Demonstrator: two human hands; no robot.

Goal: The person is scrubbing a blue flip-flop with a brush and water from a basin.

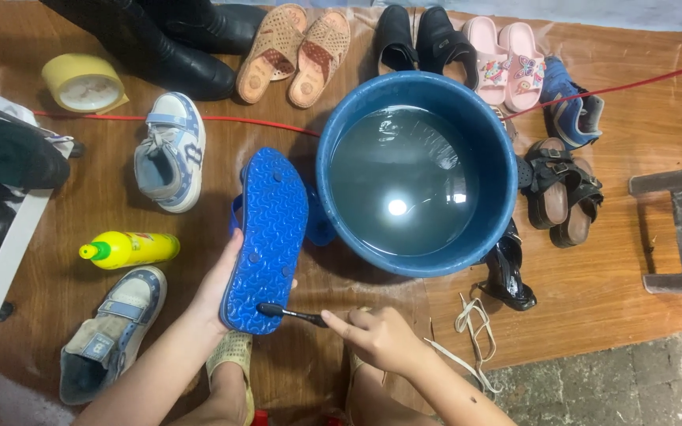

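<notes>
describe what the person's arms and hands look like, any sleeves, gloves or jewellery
Both forearms are bare as far as the picture shows, with no sleeves in view. The left hand and right hand wear no gloves. No rings, watch or bracelet show on the fingers or wrists.

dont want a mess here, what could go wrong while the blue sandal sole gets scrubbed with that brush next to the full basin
1. The blue basin is filled high with water and the blue sandal leans close to its rim; a hard push from the left hand might knock it and slop water onto the wooden floor.
2. The right hand holds the dark brush by its end, so it could slip.
3. Flicked dirty water may hit the white sneaker nearby.
</notes>
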